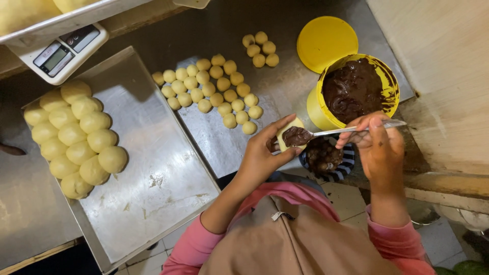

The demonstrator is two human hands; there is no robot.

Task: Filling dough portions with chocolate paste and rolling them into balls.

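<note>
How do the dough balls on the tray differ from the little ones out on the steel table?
The dough balls on the tray are much larger than the small dough balls on the table. The large ones sit packed and touching in tight rows at the far left end of the metal tray; the small ones lie on the bare steel table in looser rows, with a separate cluster of five apart. Both are pale yellow, smooth and round.

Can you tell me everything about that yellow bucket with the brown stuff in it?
The yellow bucket is round, looks like plastic and stands open on the metal table. Dark, glossy chocolate filling nearly fills it and smears the inner wall. Its yellow lid lies flat just behind it. The right hand with a spoon overlaps its front rim.
</note>
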